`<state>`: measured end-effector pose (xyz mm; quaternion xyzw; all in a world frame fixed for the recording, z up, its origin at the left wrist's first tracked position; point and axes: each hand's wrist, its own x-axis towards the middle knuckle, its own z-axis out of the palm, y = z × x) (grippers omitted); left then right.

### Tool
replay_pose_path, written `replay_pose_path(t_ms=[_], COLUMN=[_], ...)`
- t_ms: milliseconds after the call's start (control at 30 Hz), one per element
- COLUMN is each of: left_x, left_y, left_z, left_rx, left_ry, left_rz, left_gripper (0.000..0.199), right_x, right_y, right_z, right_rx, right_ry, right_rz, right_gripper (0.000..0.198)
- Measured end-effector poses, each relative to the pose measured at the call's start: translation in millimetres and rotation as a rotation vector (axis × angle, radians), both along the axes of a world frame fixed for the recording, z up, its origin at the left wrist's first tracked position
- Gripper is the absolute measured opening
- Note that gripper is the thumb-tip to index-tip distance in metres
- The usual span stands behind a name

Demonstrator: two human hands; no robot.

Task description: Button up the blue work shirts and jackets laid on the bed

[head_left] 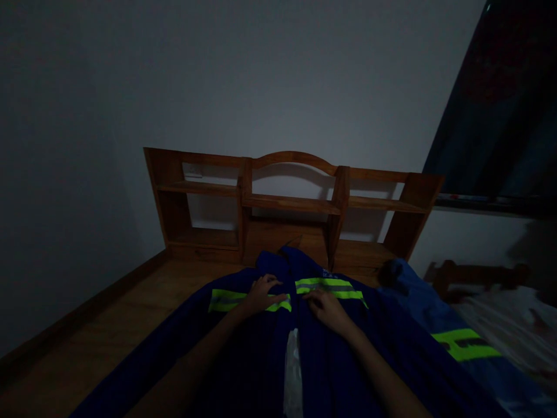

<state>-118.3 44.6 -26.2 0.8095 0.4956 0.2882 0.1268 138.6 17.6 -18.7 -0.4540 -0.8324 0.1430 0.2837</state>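
Note:
A dark blue work jacket (278, 348) with yellow-green reflective bands lies spread out in front of me, its collar toward the headboard. Its front is parted lower down, where a whitish strip (293, 371) shows between the two halves. My left hand (261, 294) rests on the left chest band, fingers and thumb apart, holding nothing. On the other side, my right hand (327, 310) touches the right front panel just below its band. Its fingers are bent in and look closed on the cloth near the front edge, though the dim light blurs the grip.
A wooden headboard with shelves (289, 203) stands against the pale wall (261, 75). Bare wooden boards (126, 307) extend at left. At right lie a lighter blue garment (435, 307) with a reflective band and some pale cloth (509, 325). A dark curtain (500, 116) hangs upper right.

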Motion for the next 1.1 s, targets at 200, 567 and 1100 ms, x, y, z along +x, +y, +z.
replay_pose_path(t_ms=[200,567,1100], left_x=[7.1,23.5,52.7], left_y=[-16.3,-26.1,-18.0], left_z=[23.9,23.8,9.5], left_rx=[-0.18,-0.266,-0.355], left_ry=[-0.094,-0.101,-0.754], left_rz=[-0.444,-0.313,-0.024], left_gripper=[0.035,0.011,0.007], right_x=[-4.2,-0.1,-18.4], right_y=[-2.2,2.1,-15.7], right_z=[2.8,12.1,17.9], right_rx=[-0.006,-0.09,0.008], right_ry=[-0.122,0.294,0.378], right_rz=[0.004,0.116,0.207], right_gripper=[0.035,0.033,0.024])
